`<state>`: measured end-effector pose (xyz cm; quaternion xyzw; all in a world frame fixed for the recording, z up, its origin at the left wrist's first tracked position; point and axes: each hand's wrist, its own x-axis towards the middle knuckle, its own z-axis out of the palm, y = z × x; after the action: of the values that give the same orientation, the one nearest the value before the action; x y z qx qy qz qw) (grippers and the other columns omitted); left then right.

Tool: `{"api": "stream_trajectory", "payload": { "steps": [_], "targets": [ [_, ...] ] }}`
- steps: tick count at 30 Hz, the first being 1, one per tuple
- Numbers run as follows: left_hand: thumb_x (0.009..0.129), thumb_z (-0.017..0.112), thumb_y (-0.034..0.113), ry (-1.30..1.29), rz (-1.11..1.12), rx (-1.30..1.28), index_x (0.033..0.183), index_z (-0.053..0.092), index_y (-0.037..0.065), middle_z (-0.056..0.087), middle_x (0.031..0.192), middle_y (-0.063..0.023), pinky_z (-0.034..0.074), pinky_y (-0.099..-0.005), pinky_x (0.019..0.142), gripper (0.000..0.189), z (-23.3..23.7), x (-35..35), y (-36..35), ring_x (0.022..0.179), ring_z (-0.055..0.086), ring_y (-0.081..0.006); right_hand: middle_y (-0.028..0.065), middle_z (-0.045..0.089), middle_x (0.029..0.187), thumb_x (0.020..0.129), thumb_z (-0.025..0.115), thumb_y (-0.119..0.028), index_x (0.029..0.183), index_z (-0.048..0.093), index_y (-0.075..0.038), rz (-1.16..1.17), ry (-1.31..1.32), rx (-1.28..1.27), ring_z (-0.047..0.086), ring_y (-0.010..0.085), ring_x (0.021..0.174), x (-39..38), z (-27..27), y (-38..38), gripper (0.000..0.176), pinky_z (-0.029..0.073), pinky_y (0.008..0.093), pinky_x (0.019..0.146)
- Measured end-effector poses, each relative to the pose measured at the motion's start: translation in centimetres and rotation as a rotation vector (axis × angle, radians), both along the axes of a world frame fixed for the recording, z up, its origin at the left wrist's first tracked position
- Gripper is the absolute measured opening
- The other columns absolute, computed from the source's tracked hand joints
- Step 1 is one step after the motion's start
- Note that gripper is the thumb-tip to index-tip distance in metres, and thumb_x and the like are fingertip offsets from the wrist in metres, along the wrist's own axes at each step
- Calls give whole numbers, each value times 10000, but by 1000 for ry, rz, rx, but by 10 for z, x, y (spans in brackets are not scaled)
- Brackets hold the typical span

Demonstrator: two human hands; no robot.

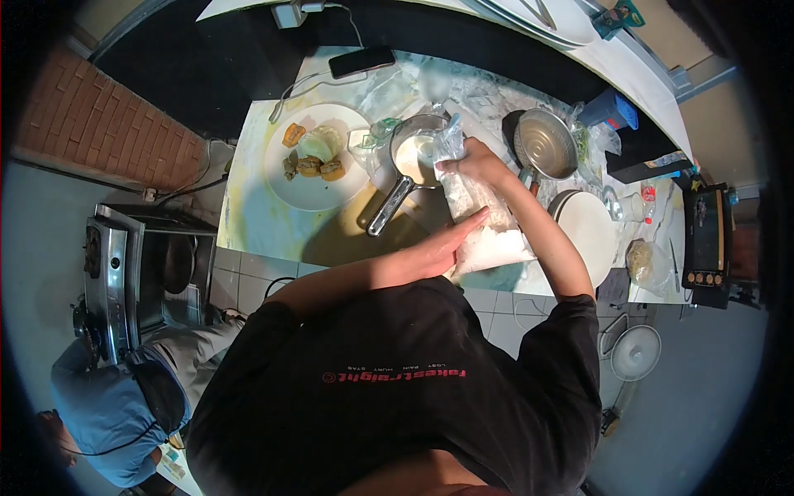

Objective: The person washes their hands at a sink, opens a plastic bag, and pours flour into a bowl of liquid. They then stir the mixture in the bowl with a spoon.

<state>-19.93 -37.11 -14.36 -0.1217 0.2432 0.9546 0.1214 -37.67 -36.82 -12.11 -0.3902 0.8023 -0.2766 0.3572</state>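
A clear plastic bag of white powder is tilted over a small steel saucepan that holds something white. My right hand grips the bag's upper end at the pan's rim. My left hand lies flat against the bag's lower side and props it up. The pan's handle points toward me. Both stand on a marbled counter.
A white plate with pieces of food sits left of the pan. A phone lies at the far edge; a metal bowl and a white round lid are to the right. Another person in blue crouches by a stove.
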Motion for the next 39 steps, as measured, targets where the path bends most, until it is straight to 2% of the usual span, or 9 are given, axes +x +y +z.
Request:
{"api": "stream_trajectory", "payload": {
  "steps": [7, 9, 13, 19, 22, 25, 30, 33, 39],
  "targets": [
    [1018, 492, 417, -22, 3, -17, 1435, 367, 45, 500, 1405, -110, 414, -384, 1085, 573, -4, 0, 1, 1274, 515, -212, 149, 702, 1024, 779, 774, -201, 1106, 670, 16, -3, -1, 13, 644, 250, 978, -17, -32, -2, 406, 470, 339, 906],
    [1017, 493, 418, -13, 7, 8, 1427, 378, 42, 503, 1400, -111, 418, -383, 1081, 568, -4, 0, 0, 1263, 522, -210, 149, 701, 1021, 780, 766, -192, 1109, 666, 15, 19, -29, -66, 646, 248, 975, -13, -29, -4, 401, 471, 333, 905],
    [1016, 494, 424, -5, 15, 0, 1423, 385, 41, 506, 1395, -110, 421, -384, 1076, 569, -2, 2, -1, 1255, 527, -208, 149, 701, 1020, 777, 749, -165, 1111, 662, 16, 18, 44, -22, 646, 237, 970, -6, -20, -7, 390, 477, 328, 897],
    [1014, 498, 429, -18, -7, 25, 1420, 386, 39, 507, 1392, -113, 424, -388, 1071, 574, -4, 2, 0, 1254, 526, -215, 145, 702, 1014, 766, 786, -236, 1107, 666, 9, 29, 29, -45, 648, 244, 960, -14, -28, -4, 437, 481, 329, 889],
    [1012, 503, 425, 8, -21, 50, 1421, 385, 42, 500, 1399, -111, 419, -388, 1077, 573, -7, 0, 2, 1262, 520, -215, 149, 702, 1015, 771, 775, -236, 1110, 668, 4, 0, 28, -24, 649, 251, 957, -20, -35, -1, 429, 479, 336, 891],
    [1010, 508, 423, -23, 5, 36, 1428, 378, 46, 490, 1411, -108, 409, -389, 1088, 577, -5, 0, 3, 1275, 509, -213, 158, 701, 1013, 774, 732, -189, 1116, 666, 4, -3, 37, 8, 649, 259, 957, -12, -14, -1, 398, 476, 346, 896],
    [1008, 510, 429, -4, -10, 58, 1431, 376, 52, 487, 1417, -99, 394, -391, 1102, 582, -8, -1, 4, 1286, 499, -211, 175, 694, 1040, 780, 765, -268, 1119, 659, 15, 53, 144, 45, 637, 265, 1003, -22, -23, 3, 454, 468, 350, 910],
    [1006, 508, 442, -6, -49, 98, 1427, 384, 55, 494, 1410, -95, 396, -389, 1099, 585, -5, 1, 3, 1281, 504, -205, 173, 693, 1052, 779, 751, -256, 1123, 657, 11, 86, 167, 116, 631, 258, 1010, -32, -39, 2, 445, 465, 348, 918],
    [1004, 495, 467, 1, -86, 124, 1420, 393, 59, 511, 1389, -88, 408, -389, 1088, 592, -4, 0, 4, 1262, 519, -192, 159, 696, 1053, 769, 759, -273, 1126, 662, -10, 121, 23, 157, 627, 253, 989, -34, -36, 2, 454, 462, 344, 923]
  ]
}}
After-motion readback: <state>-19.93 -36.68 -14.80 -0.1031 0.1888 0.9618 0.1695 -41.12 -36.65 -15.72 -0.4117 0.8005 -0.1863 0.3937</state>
